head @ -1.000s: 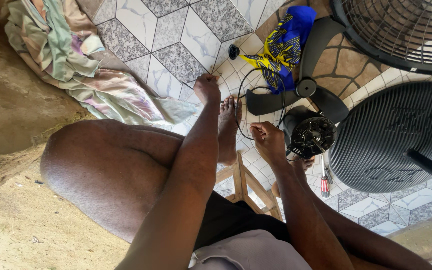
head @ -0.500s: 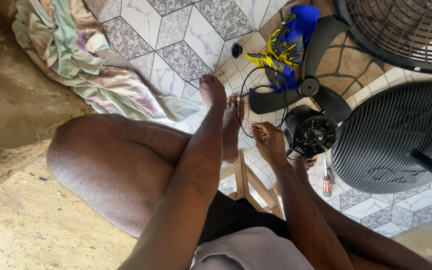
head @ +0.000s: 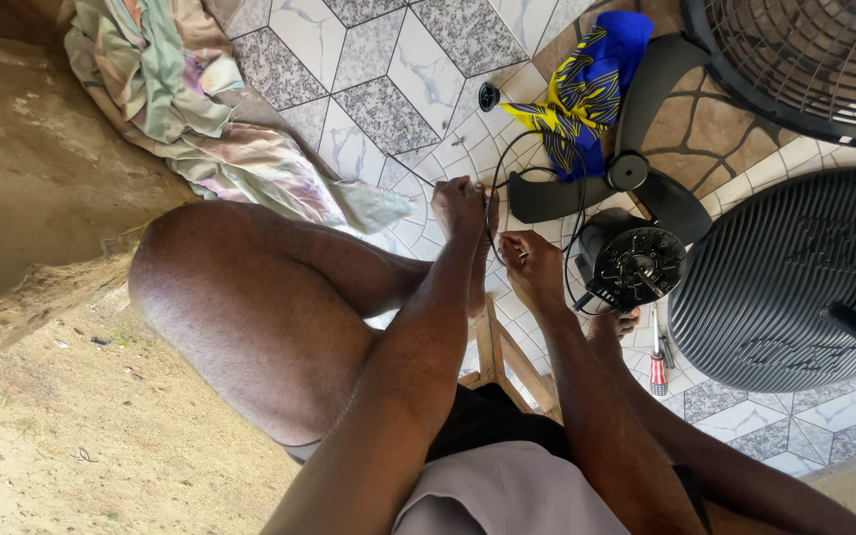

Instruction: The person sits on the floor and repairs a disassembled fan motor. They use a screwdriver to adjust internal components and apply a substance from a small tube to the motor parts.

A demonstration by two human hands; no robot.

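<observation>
Sunlit hexagon-tiled floor (head: 388, 89) meets what looks like bare concrete (head: 42, 168).

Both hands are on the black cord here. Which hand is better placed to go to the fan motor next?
Right, most likely. The right hand pinches the black cord right beside the fan motor, almost touching its housing. The left hand grips the cord farther away, near the foot.

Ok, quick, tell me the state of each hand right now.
Left hand: closed, pinching the black wire.
Right hand: closed on the same wire, beside the fan motor.
</observation>
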